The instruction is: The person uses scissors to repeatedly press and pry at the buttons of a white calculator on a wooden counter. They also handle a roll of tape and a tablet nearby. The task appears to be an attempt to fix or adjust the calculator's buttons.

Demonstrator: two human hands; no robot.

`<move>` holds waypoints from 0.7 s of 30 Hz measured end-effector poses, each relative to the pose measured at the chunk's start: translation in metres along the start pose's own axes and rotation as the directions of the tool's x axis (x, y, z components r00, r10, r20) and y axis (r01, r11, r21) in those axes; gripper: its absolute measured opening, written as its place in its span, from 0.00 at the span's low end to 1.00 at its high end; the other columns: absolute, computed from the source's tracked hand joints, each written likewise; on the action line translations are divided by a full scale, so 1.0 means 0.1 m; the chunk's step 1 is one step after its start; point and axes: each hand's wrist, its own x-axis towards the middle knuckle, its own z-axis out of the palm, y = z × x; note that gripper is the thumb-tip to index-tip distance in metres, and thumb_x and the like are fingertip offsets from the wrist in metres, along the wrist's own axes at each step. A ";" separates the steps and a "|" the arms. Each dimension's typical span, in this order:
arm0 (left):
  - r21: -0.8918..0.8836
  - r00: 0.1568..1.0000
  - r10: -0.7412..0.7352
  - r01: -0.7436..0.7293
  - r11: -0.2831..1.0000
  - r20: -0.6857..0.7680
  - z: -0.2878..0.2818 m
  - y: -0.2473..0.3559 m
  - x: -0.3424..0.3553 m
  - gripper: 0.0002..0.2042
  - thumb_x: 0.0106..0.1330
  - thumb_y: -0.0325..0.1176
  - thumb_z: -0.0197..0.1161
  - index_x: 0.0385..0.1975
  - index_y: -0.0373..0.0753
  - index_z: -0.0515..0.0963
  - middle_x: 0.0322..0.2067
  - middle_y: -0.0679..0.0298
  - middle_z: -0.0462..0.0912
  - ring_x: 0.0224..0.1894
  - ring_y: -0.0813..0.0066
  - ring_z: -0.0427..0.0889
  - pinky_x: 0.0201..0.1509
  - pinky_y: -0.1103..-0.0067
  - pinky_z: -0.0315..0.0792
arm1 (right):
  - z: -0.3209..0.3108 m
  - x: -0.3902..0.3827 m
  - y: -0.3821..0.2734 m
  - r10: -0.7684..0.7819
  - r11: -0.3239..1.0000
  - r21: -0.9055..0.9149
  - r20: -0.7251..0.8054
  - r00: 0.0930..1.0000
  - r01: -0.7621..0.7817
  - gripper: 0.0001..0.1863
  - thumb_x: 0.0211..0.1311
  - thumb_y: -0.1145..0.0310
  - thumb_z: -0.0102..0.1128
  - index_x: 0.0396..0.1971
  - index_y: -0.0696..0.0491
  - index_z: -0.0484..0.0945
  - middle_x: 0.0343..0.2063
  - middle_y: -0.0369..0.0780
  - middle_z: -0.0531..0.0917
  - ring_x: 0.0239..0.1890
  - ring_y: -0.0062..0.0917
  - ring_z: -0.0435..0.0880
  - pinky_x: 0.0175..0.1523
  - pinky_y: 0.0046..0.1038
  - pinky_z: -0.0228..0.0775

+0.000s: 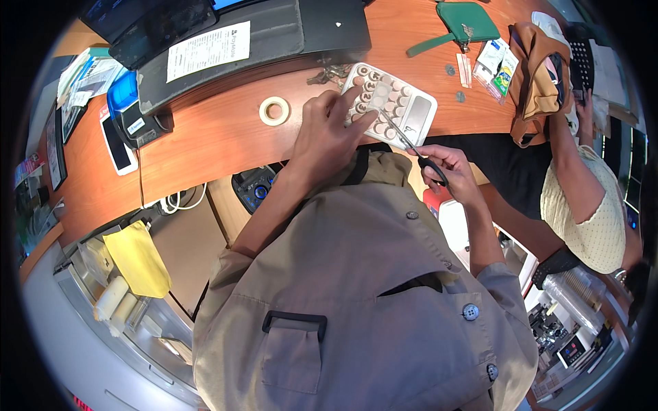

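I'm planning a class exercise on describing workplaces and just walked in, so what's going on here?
A person is working at a wooden desk. The right hand holds black-handled scissors, their blades pointing over a white calculator. The left hand reaches over the round keys; whether it pinches anything is unclear. A roll of tape lies on the desk to the left. At the right, another person's arm is beside a brown bag.

Worn at head height, the one fisheye view looks steeply down over the shirt (363,329) front to the left hand (327,133), right hand (449,175) and worktop (226,133), within arm's reach, edges bowing rimward.
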 end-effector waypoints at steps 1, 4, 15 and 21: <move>0.006 1.000 -0.003 0.003 1.000 -0.013 0.01 0.00 -0.01 0.21 0.55 0.27 0.70 0.51 0.48 0.86 0.69 0.59 0.70 0.58 0.52 0.69 0.59 0.62 0.67 | 0.01 0.01 -0.02 0.003 1.000 0.005 0.000 1.000 -0.003 0.21 0.72 0.72 0.62 0.62 0.60 0.79 0.20 0.32 0.76 0.17 0.12 0.69 0.26 0.19 0.57; 0.018 0.999 -0.005 0.006 1.000 -0.036 0.03 0.01 -0.01 0.20 0.55 0.27 0.70 0.50 0.48 0.87 0.70 0.60 0.69 0.57 0.52 0.69 0.59 0.62 0.67 | 0.03 0.01 -0.08 0.006 0.999 -0.032 -0.024 1.000 -0.007 0.21 0.72 0.72 0.63 0.62 0.60 0.79 0.19 0.32 0.76 0.17 0.12 0.69 0.25 0.19 0.57; 0.041 0.998 -0.007 0.009 0.999 -0.058 0.05 -0.02 -0.03 0.17 0.59 0.29 0.70 0.48 0.52 0.89 0.71 0.64 0.68 0.57 0.54 0.69 0.58 0.64 0.66 | 0.10 0.03 -0.05 0.007 0.974 -0.222 -0.172 0.985 -0.045 0.22 0.66 0.80 0.65 0.61 0.58 0.82 0.20 0.28 0.78 0.20 0.07 0.69 0.26 0.16 0.62; 0.033 0.999 0.005 -0.004 0.999 -0.053 0.04 -0.05 -0.02 0.17 0.58 0.30 0.71 0.49 0.53 0.89 0.71 0.65 0.68 0.57 0.54 0.68 0.57 0.63 0.66 | 0.00 -0.01 0.03 -0.038 0.976 -0.216 -0.145 0.989 0.006 0.25 0.65 0.83 0.64 0.62 0.57 0.81 0.23 0.30 0.80 0.21 0.08 0.69 0.27 0.15 0.62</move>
